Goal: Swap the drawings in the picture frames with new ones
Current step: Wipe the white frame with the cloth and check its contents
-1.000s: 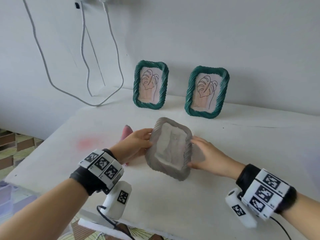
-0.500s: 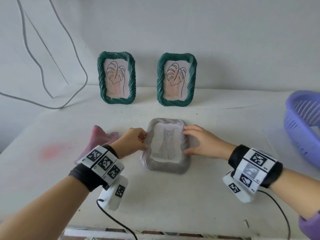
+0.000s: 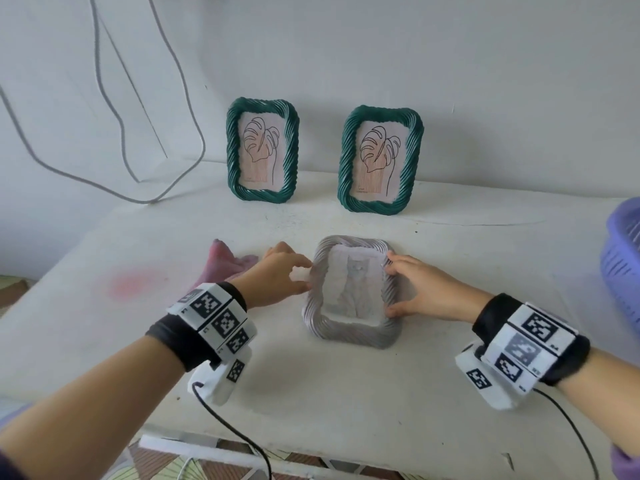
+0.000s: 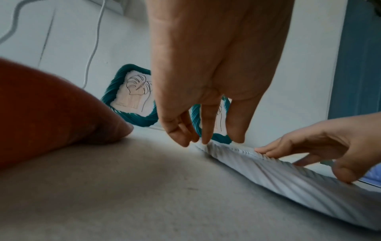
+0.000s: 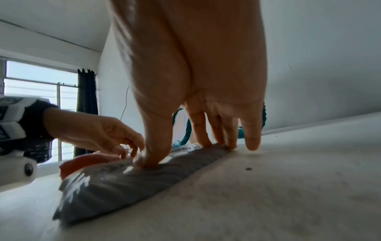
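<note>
A silver twisted-rim picture frame (image 3: pixel 349 337) lies flat on the white table (image 3: pixel 346 403), and a faint cat drawing (image 3: pixel 353 289) shows in its opening. My left hand (image 3: pixel 301 277) touches the frame's left rim with its fingertips (image 4: pixel 206 140) pointing down. My right hand (image 3: pixel 398 289) presses on the right rim, thumb (image 5: pixel 148 161) near me and fingers farther back. Neither hand wraps round the frame (image 5: pixel 123 182). Two green frames (image 3: pixel 262 155) (image 3: pixel 380 161) with leaf drawings stand upright against the back wall.
A pink cloth (image 3: pixel 225 259) lies just left of my left hand. A purple plastic basket (image 3: pixel 623 268) sits at the table's right edge. Grey cables (image 3: pixel 114 109) hang down the wall at the back left. The table's front edge is close to my wrists.
The silver frame, held tilted above the table by both hands a second ago, now lies flat on it. Both hands have loosened to fingertip contact on its rims.
</note>
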Tool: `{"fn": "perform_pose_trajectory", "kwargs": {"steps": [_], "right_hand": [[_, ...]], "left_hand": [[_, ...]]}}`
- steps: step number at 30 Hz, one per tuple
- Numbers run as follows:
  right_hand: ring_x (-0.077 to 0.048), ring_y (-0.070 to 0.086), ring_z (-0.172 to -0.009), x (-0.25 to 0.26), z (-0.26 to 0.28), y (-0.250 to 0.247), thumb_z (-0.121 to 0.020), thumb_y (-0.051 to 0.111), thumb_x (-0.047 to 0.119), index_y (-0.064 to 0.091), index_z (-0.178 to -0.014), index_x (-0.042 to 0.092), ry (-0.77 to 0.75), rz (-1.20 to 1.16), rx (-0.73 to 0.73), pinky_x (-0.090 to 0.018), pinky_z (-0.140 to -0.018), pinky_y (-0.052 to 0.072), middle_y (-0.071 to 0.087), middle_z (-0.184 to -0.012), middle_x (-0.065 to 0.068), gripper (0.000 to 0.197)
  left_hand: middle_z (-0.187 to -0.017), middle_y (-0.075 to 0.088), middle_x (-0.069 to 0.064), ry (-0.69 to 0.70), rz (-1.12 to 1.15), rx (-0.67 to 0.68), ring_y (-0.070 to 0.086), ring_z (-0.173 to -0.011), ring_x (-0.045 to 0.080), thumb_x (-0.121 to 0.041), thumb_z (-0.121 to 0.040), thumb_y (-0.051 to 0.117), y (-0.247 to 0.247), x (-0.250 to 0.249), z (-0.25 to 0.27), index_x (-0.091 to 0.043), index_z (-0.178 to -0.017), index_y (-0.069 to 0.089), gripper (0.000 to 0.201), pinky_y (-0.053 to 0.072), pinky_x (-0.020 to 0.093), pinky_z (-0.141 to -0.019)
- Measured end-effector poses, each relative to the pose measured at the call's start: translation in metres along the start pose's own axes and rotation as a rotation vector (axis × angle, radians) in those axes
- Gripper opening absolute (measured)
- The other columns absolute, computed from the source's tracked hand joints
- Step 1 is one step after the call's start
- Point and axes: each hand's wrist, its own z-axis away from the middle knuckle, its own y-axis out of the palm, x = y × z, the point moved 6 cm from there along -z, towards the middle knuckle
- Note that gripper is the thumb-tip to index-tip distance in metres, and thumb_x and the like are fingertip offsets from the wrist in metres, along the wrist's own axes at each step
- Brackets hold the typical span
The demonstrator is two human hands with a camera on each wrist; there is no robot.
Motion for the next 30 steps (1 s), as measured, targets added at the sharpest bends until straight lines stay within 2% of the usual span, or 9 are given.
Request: {"fn": "perform_pose_trajectory", "kwargs": {"steps": [4, 8, 12, 16, 20, 22, 24, 28, 30], "right_hand": [[-0.009, 0.016, -0.141, -0.002, 0.000, 0.000, -0.072, 0.078, 0.024, 0.043, -0.130, 0.006, -0.014, -0.015, 0.020, 0.000, -0.090, 0.012, 0.028, -0.151, -0.006, 0.070], [-0.010, 0.019, -0.140, -0.002, -0.002, 0.002, -0.071, 0.078, 0.024, 0.045, -0.127, 0.006, -0.014, 0.013, 0.025, -0.002, -0.090, 0.015, 0.029, -0.149, -0.006, 0.068], [-0.016, 0.029, -0.136, -0.003, -0.006, 0.002, -0.066, 0.082, 0.024, 0.049, -0.121, 0.004, 0.005, 0.050, 0.017, -0.011, -0.096, 0.022, 0.037, -0.143, -0.011, 0.066], [-0.016, 0.026, -0.138, -0.003, -0.010, 0.002, -0.064, 0.083, 0.028, 0.045, -0.126, 0.007, 0.028, 0.083, 0.027, -0.020, -0.107, 0.021, 0.030, -0.147, -0.008, 0.075], [-0.017, 0.012, -0.143, -0.004, -0.008, 0.005, -0.065, 0.081, 0.035, 0.022, -0.144, 0.009, 0.060, 0.098, 0.066, -0.025, -0.115, 0.013, 0.009, -0.156, -0.002, 0.101], [-0.016, 0.004, -0.145, -0.004, -0.007, 0.008, -0.066, 0.079, 0.040, 0.014, -0.147, 0.010, 0.067, 0.100, 0.094, -0.025, -0.116, 0.008, 0.000, -0.157, 0.000, 0.108], [-0.014, 0.000, -0.145, -0.004, -0.006, 0.010, -0.066, 0.078, 0.043, 0.010, -0.148, 0.010, 0.069, 0.103, 0.110, -0.025, -0.116, 0.006, -0.004, -0.157, 0.001, 0.111], [-0.015, -0.005, -0.145, -0.002, -0.007, 0.011, -0.067, 0.076, 0.046, 0.003, -0.148, 0.009, 0.085, 0.092, 0.118, -0.025, -0.116, 0.004, -0.010, -0.157, 0.001, 0.116], [-0.015, -0.005, -0.145, -0.002, -0.008, 0.012, -0.067, 0.076, 0.046, 0.000, -0.148, 0.008, 0.093, 0.084, 0.119, -0.025, -0.116, 0.003, -0.012, -0.157, 0.000, 0.117]], "left_hand": [[-0.131, 0.042, 0.001, 0.043, -0.088, -0.187, 0.037, -0.122, 0.019, -0.025, -0.086, 0.060, -0.027, 0.008, 0.018, -0.019, -0.126, 0.052, 0.042, 0.021, 0.022, -0.095], [-0.142, 0.032, 0.000, -0.063, -0.247, -0.158, 0.028, -0.127, 0.026, -0.025, -0.089, 0.051, -0.038, 0.042, 0.041, -0.023, -0.130, 0.046, 0.041, 0.027, 0.043, -0.108], [-0.148, 0.023, -0.006, -0.138, -0.322, -0.055, 0.024, -0.131, 0.030, -0.027, -0.090, 0.047, -0.035, 0.067, 0.059, -0.031, -0.135, 0.036, 0.046, 0.027, 0.047, -0.108], [-0.150, 0.024, -0.008, -0.102, -0.251, -0.046, 0.036, -0.124, 0.027, -0.020, -0.092, 0.046, -0.030, 0.069, 0.062, -0.027, -0.140, 0.031, 0.051, 0.023, 0.031, -0.105], [-0.146, 0.030, -0.008, -0.049, -0.216, -0.097, 0.037, -0.115, 0.026, -0.014, -0.092, 0.044, -0.031, 0.072, 0.059, -0.027, -0.137, 0.037, 0.047, 0.022, 0.025, -0.096], [-0.141, 0.036, -0.016, 0.077, -0.170, -0.168, 0.039, -0.115, 0.019, -0.017, -0.091, 0.038, -0.034, 0.068, 0.059, -0.027, -0.131, 0.046, 0.042, 0.019, 0.016, -0.088], [-0.130, 0.039, -0.038, 0.289, -0.105, -0.263, 0.040, -0.107, 0.001, -0.029, -0.082, 0.029, -0.039, 0.058, 0.063, -0.025, -0.121, 0.054, 0.046, 0.020, 0.009, -0.086], [-0.117, 0.050, -0.040, 0.290, -0.013, -0.281, 0.033, -0.097, -0.027, -0.042, -0.072, 0.019, -0.038, 0.065, 0.056, -0.013, -0.118, 0.061, 0.069, 0.024, 0.009, -0.087], [-0.116, 0.057, -0.026, 0.267, 0.009, -0.285, 0.029, -0.096, -0.035, -0.040, -0.075, 0.021, -0.040, 0.065, 0.048, -0.015, -0.116, 0.063, 0.064, 0.028, 0.015, -0.091]]}}
